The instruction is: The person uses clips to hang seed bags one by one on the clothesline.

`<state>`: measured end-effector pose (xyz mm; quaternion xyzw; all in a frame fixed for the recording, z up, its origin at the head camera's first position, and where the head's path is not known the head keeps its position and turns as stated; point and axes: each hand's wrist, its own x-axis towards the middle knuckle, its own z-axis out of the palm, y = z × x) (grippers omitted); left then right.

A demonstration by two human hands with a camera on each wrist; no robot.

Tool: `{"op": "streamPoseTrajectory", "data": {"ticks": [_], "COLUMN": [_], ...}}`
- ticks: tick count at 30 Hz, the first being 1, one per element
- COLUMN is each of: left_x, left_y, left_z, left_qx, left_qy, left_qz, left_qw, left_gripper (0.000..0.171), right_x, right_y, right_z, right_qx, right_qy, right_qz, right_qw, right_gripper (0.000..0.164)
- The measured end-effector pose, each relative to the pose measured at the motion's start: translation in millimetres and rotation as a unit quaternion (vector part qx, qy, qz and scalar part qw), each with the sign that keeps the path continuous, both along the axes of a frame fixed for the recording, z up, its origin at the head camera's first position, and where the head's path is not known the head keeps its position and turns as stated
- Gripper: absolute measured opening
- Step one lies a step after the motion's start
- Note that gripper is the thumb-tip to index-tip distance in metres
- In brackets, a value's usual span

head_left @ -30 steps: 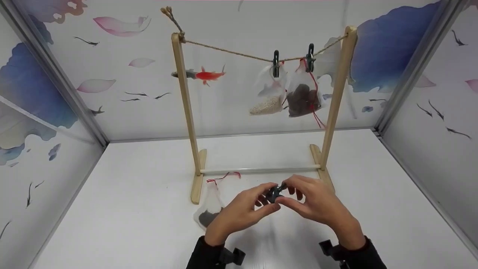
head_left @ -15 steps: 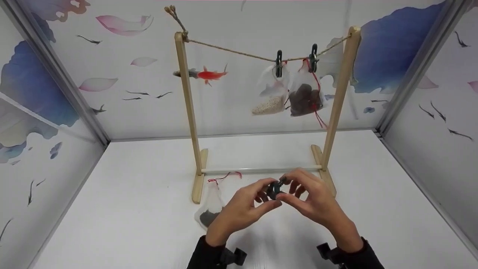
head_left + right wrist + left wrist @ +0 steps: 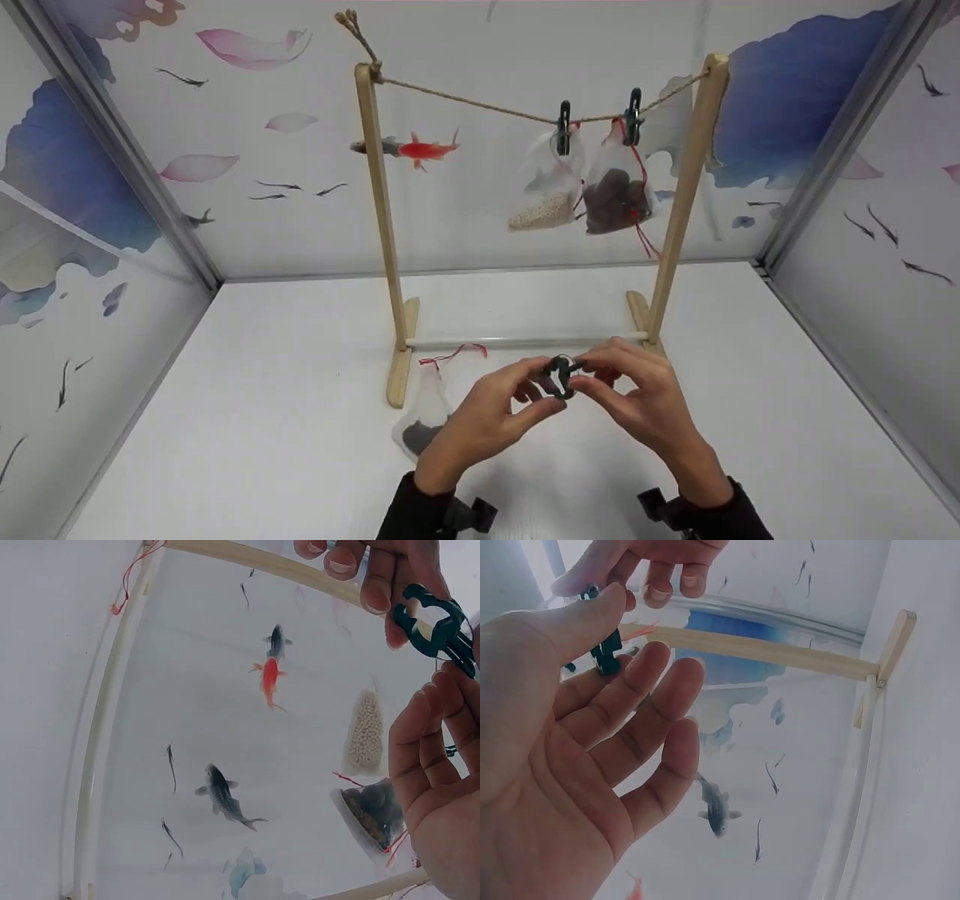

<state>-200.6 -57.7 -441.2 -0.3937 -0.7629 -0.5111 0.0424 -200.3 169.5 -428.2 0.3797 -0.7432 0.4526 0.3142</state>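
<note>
My left hand [image 3: 487, 412] and right hand [image 3: 649, 386] meet over the table in front of the rack. Between them is a dark green spring clip [image 3: 442, 643], with its jaws spread apart in the right wrist view. The right thumb and index finger pinch its handle end. At the jaw end, the left thumb and index finger grip it, while the other left fingers are loosely bent. A pouch of dark contents [image 3: 421, 436] with a red drawstring lies on the table beside the left forearm, which partly hides it.
A wooden rack [image 3: 381, 210] stands behind the hands, a rope [image 3: 465, 100] strung between its posts. Two similar clips fasten a pouch of pale beads [image 3: 541, 211] and a pouch of dark lumps [image 3: 616, 201] to the rope. Painted panels [image 3: 300, 225] enclose the table.
The clip has turned between the fingers, and its jaws now show a gap. The right hand has shifted slightly right. The head view has moved a little; the pouches stay put.
</note>
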Motion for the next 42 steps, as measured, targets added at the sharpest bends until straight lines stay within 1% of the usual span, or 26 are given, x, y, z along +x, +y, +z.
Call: {"op": "streamPoseTrajectory", "data": {"ticks": [2,4,5,8,10,12,15,17,20,23,25,27,30,33,36,39,42], "left_x": [0.4,1.4,1.9,3.8,3.7,3.0,1.5,0.8,-1.0,-5.4,-9.0,-13.3,-19.7,-25.2,-28.7,-31.0,-32.9], "left_y": [0.7,1.2,1.8,3.4,4.6,5.4,3.2,-0.6,-9.7,-21.8,-31.7,-42.2,-57.5,-70.5,-80.6,-88.0,-94.4], "left_z": [0.4,1.0,1.3,3.7,4.5,5.0,4.8,5.7,7.1,6.8,5.9,3.8,-1.2,-9.1,-17.2,-25.1,-33.8], "left_qx": [0.006,0.011,0.014,0.022,0.026,0.026,0.021,0.015,0.005,-0.004,-0.004,-0.005,-0.015,-0.038,-0.062,-0.09,-0.124], "left_qy": [0.004,0.01,0.016,0.033,0.047,0.057,0.058,0.053,0.05,0.072,0.09,0.106,0.11,0.096,0.069,0.03,-0.013], "left_qz": [-0.004,-0.009,-0.012,-0.023,-0.03,-0.034,-0.031,-0.021,0.007,0.062,0.107,0.156,0.217,0.263,0.294,0.315,0.321], "left_qw": [1.0,0.9998,0.9997,0.9989,0.9981,0.9974,0.9976,0.9982,0.9987,0.9955,0.9901,0.982,0.9699,0.9593,0.9513,0.9445,0.9389], "left_gripper": [0.045,0.045,0.044,0.043,0.043,0.043,0.043,0.045,0.046,0.043,0.039,0.036,0.035,0.037,0.04,0.043,0.048], "right_x": [2.5,7.0,9.8,11.5,10.3,6.4,5.9,5.8,5.6,5.6,5.7,5.8,5.9,5.6,5.7,6.5,7.7], "right_y": [-1.4,-4.6,-6.5,-7.2,-5.9,-3.2,-2.7,-2.4,-2.0,-1.4,-0.9,-0.2,0.6,1.0,1.0,0.4,-1.1], "right_z": [4.1,11.4,15.8,18.7,17.0,10.7,9.2,9.0,10.1,12.2,13.5,14.5,14.8,13.9,13.5,14.4,16.0], "right_qx": [-0.01,-0.024,-0.033,-0.061,-0.076,-0.089,-0.101,-0.104,-0.106,-0.116,-0.125,-0.13,-0.133,-0.13,-0.126,-0.122,-0.119], "right_qy": [0.004,0.009,0.01,0.016,0.018,0.02,0.017,0.016,0.016,0.017,0.019,0.019,0.02,0.019,0.019,0.018,0.017], "right_qz": [0.007,0.023,0.035,0.076,0.093,0.104,0.109,0.107,0.102,0.106,0.112,0.116,0.115,0.111,0.103,0.096,0.094], "right_qw": [1.0,0.999,0.999,0.995,0.993,0.99,0.989,0.989,0.989,0.987,0.986,0.985,0.984,0.985,0.987,0.988,0.988], "right_gripper": [0.024,0.022,0.021,0.022,0.024,0.024,0.022,0.021,0.018,0.015,0.014,0.013,0.013,0.012,0.012,0.012,0.011]}}
